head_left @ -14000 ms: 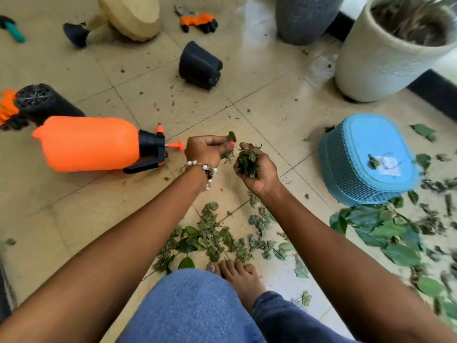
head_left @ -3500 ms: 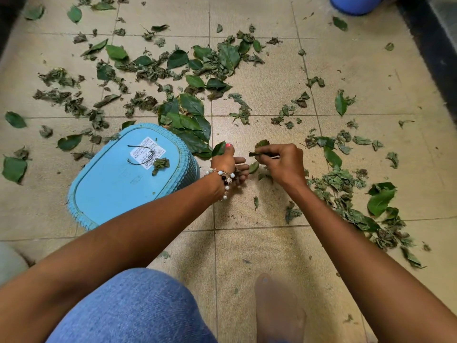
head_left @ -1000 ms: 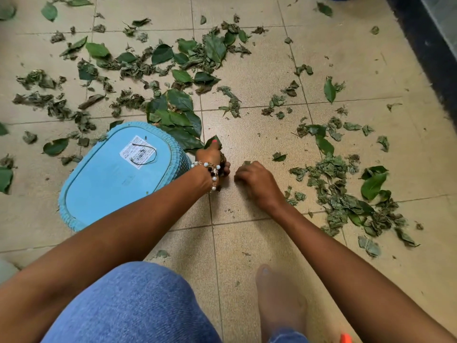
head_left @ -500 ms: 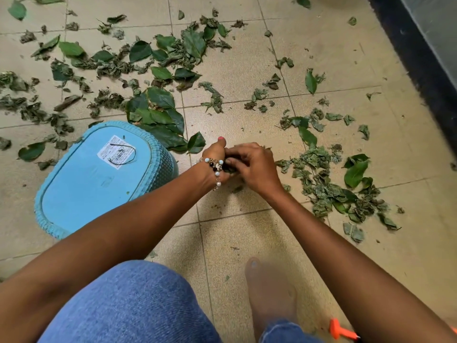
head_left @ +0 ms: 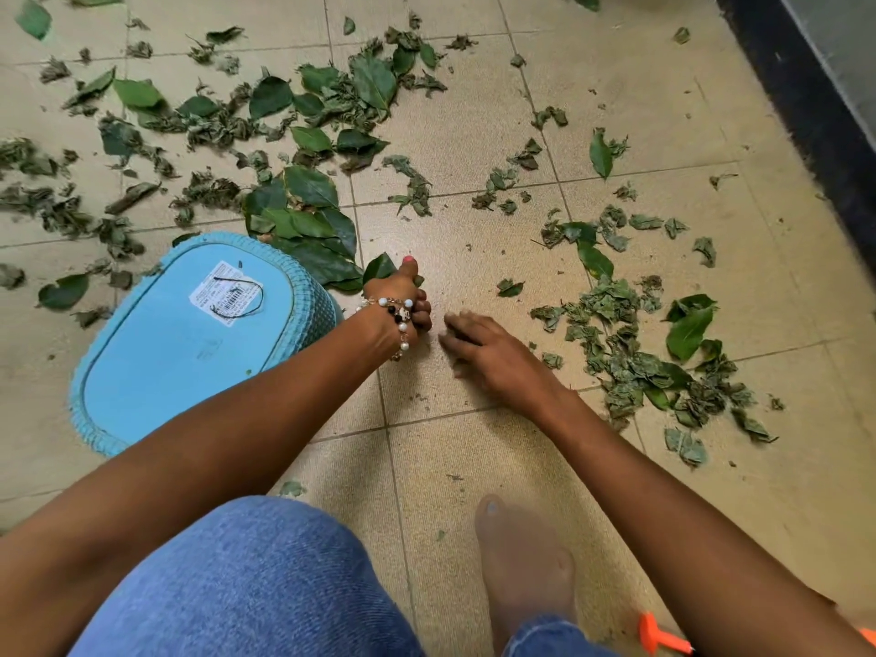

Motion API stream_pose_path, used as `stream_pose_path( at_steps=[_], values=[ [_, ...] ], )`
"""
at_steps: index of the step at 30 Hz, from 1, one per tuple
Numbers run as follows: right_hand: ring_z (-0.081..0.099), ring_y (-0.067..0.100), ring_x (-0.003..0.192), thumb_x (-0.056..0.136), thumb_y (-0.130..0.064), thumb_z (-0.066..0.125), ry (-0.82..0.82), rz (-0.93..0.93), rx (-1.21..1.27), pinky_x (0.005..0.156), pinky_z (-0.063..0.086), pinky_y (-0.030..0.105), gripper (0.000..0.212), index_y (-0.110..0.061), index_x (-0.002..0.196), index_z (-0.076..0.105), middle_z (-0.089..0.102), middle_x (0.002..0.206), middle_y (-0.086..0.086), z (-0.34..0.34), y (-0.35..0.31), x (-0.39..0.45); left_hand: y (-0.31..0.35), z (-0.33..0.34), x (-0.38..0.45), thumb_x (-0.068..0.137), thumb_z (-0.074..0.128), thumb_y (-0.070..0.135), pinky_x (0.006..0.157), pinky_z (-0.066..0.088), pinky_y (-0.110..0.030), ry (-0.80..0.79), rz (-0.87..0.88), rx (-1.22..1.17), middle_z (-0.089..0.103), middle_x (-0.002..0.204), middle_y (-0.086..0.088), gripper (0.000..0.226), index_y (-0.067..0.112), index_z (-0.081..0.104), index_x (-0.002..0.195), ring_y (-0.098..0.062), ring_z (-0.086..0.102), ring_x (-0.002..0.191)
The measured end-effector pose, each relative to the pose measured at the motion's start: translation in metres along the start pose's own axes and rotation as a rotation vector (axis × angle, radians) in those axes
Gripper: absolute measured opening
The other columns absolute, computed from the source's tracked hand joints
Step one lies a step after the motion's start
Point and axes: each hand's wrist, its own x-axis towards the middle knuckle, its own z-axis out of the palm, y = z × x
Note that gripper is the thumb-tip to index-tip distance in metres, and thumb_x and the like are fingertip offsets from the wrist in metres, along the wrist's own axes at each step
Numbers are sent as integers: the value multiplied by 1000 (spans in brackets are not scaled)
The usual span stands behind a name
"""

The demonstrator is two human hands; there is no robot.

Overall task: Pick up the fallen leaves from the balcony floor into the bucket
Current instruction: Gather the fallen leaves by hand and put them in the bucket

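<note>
Left hand (head_left: pixel 396 303) curled round small bunch of leaves (head_left: pixel 383 267), thumb up, beaded bracelet (head_left: pixel 402 324) at wrist. Right hand (head_left: pixel 479 346) just beside it, fingers spread flat, low over tiled floor (head_left: pixel 474 457), holding nothing. Blue bucket (head_left: pixel 189 343) upside down immediately left of left hand, barcode label on base. Fallen leaves (head_left: pixel 630 353) scattered right of right hand and beyond bucket. Bare foot (head_left: pixel 521 561) near bottom.

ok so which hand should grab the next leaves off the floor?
Right. The right hand is open and low over the tiles, with the crumpled leaf pile just beside it. The left hand already grips a bunch of leaves, so it looks full.
</note>
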Motion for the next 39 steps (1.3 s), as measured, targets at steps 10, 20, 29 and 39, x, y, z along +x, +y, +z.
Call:
stream_pose_path(
  at_steps=[10, 20, 29, 39],
  values=[
    [66, 14, 82, 84, 1, 68, 519, 318, 363, 82, 57, 33, 18, -3, 101, 74, 73, 96, 11, -22, 38, -31, -18, 5, -11, 101, 47, 31, 28, 22, -11, -190, 4, 159, 44, 52, -1, 36, 10, 45, 73, -4, 33, 27],
    [31, 26, 138, 98, -24, 50, 16, 236, -24, 110, 39, 46, 48, -29, 145, 42, 26, 157, 5, 8, 42, -75, -37, 28, -13, 100, 50, 35, 32, 23, -10, -142, 89, 247, 46, 51, 2, 34, 6, 58, 83, -4, 32, 28],
    [57, 27, 113, 90, -8, 63, 337, 246, 156, 101, 40, 33, 29, -6, 118, 66, 65, 122, 12, -39, 49, -24, -37, 32, -12, 101, 47, 37, 36, 23, -7, -62, 101, 205, 47, 35, 6, 42, 4, 60, 80, -6, 31, 25],
    [0, 32, 148, 103, -13, 36, -15, 122, -335, 117, -6, 52, 62, -30, 154, 6, -2, 163, -2, -30, 71, -8, -31, 32, -9, 102, 45, 36, 36, 24, -9, -29, 87, 206, 49, 48, 0, 42, 5, 60, 79, -7, 32, 27]
  ],
)
